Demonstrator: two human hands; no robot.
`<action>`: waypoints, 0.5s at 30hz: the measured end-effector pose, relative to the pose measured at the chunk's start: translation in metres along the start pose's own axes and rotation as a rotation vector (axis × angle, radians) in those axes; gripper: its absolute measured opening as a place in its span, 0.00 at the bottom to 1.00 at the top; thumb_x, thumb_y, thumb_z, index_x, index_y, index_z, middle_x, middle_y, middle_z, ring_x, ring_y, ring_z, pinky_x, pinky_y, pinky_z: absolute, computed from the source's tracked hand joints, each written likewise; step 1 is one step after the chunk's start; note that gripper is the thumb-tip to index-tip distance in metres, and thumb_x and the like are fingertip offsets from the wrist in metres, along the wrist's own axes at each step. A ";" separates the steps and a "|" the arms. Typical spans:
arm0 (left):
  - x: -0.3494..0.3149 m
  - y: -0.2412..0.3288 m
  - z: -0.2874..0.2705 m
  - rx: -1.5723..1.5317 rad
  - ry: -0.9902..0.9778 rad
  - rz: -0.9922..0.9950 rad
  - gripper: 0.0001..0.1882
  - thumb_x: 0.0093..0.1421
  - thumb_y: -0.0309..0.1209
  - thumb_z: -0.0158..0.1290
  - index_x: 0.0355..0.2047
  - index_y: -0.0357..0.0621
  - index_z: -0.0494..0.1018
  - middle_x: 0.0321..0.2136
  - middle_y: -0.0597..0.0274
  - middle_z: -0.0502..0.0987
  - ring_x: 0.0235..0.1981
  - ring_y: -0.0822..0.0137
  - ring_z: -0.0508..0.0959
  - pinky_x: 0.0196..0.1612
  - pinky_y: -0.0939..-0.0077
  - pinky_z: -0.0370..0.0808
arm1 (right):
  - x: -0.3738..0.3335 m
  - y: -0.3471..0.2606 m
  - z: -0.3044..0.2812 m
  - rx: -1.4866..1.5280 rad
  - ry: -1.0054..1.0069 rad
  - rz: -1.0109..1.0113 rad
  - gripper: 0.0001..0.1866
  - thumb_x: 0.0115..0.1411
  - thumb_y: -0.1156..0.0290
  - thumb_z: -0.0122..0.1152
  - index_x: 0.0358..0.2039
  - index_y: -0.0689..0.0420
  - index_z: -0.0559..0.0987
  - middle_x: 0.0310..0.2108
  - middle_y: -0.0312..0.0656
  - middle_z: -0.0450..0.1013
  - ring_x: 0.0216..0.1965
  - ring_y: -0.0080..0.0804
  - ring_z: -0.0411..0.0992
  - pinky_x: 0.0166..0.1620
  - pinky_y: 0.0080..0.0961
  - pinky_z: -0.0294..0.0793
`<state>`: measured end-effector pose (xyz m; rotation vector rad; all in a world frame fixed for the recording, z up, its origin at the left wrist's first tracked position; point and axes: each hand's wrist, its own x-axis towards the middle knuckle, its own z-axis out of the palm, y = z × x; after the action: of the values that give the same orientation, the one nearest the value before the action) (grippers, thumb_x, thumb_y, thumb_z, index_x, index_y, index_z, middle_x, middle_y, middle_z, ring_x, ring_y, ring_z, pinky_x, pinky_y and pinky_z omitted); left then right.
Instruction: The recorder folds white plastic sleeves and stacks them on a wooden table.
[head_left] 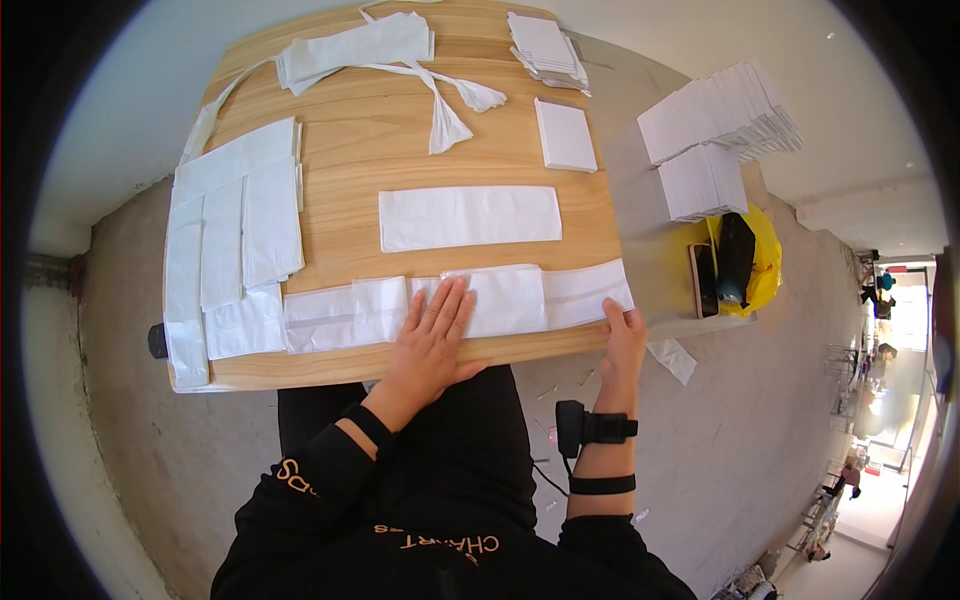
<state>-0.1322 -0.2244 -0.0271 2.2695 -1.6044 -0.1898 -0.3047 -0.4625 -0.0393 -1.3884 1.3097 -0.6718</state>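
Note:
Along the table's near edge lies a long, flat white plastic bag, translucent toward its left end, with a greyish stripe running along it. A folded white plastic piece rests on its middle. My left hand presses down on these layers, fingers stretched out. At the bag's right end, my right hand pinches the corner between thumb and fingers. Just beyond my hands, a separate folded white bag lies flat on the wood.
Overlapping white bags cover the left of the wooden table; tied white plastic lies at the back. White card stacks sit back right. A side surface bears white box stacks, a phone and a yellow bag.

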 end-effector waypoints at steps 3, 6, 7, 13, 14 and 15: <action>-0.001 -0.001 -0.001 -0.022 0.010 -0.001 0.49 0.53 0.54 0.56 0.65 0.33 0.52 0.67 0.47 0.51 0.70 0.53 0.49 0.68 0.52 0.47 | -0.029 -0.031 0.017 0.212 -0.023 -0.020 0.13 0.59 0.70 0.63 0.42 0.61 0.78 0.34 0.32 0.74 0.37 0.18 0.69 0.43 0.18 0.67; 0.002 0.000 -0.001 -0.049 0.026 0.004 0.45 0.54 0.48 0.57 0.64 0.34 0.53 0.66 0.47 0.52 0.69 0.51 0.50 0.68 0.52 0.48 | -0.056 -0.052 0.033 0.186 -0.080 -0.176 0.10 0.59 0.72 0.63 0.40 0.61 0.78 0.35 0.32 0.72 0.37 0.20 0.69 0.43 0.19 0.68; 0.003 0.000 0.000 -0.050 0.032 0.003 0.43 0.55 0.45 0.58 0.64 0.35 0.54 0.66 0.46 0.54 0.68 0.49 0.52 0.67 0.52 0.50 | -0.064 -0.054 0.039 0.094 -0.104 -0.235 0.09 0.57 0.73 0.64 0.37 0.61 0.78 0.35 0.33 0.71 0.36 0.21 0.69 0.42 0.20 0.68; 0.003 0.010 -0.019 -1.272 0.116 -0.401 0.25 0.66 0.33 0.48 0.62 0.41 0.60 0.58 0.56 0.65 0.59 0.60 0.66 0.61 0.64 0.62 | -0.093 -0.056 0.072 -0.251 -0.298 -0.745 0.08 0.51 0.77 0.65 0.34 0.59 0.78 0.38 0.43 0.70 0.40 0.40 0.72 0.44 0.29 0.72; 0.006 0.012 -0.023 -1.270 0.115 -0.400 0.25 0.66 0.33 0.48 0.62 0.41 0.60 0.58 0.56 0.65 0.59 0.60 0.66 0.61 0.64 0.62 | -0.095 -0.054 0.074 -0.250 -0.297 -0.744 0.08 0.51 0.77 0.65 0.34 0.59 0.78 0.38 0.43 0.70 0.40 0.40 0.72 0.44 0.29 0.72; 0.010 0.014 -0.028 -1.433 0.125 -0.421 0.23 0.67 0.32 0.47 0.61 0.40 0.61 0.56 0.58 0.66 0.57 0.64 0.67 0.60 0.68 0.63 | -0.095 -0.050 0.076 -0.274 -0.349 -0.712 0.09 0.49 0.78 0.65 0.33 0.58 0.78 0.39 0.43 0.70 0.41 0.40 0.72 0.44 0.30 0.72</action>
<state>-0.1323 -0.2315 0.0044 1.3157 -0.4687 -0.9163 -0.2413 -0.3580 0.0101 -2.1205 0.6262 -0.6792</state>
